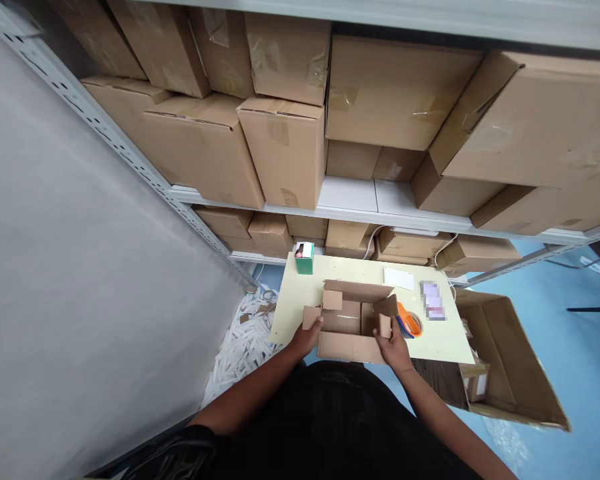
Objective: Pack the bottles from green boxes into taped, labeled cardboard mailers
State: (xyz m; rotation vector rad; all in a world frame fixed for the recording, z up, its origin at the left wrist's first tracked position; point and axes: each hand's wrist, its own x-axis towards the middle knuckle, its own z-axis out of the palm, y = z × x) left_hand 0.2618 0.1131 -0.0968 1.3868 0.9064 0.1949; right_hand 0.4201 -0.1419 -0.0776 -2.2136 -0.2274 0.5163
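An open cardboard box (355, 347) with its flaps up sits at the near edge of a pale yellow table (290, 300). Its inside shows bare cardboard. My left hand (306, 337) grips the box at its left side, by a small flap. On the opposite side my right hand (394, 347) holds the right flap, fingers wrapped round it. Close to my right hand lies an orange tape dispenser (409, 321) with a roll of tape. A small green and white box (304, 259) stands at the table's back left.
Shelves full of cardboard boxes (280, 153) rise behind the table. White paper (399, 279) and a blurred purple item (433, 300) lie at the table's right. A large open carton (515, 360) stands on the floor at right; paper strips (240, 340) cover the floor at left.
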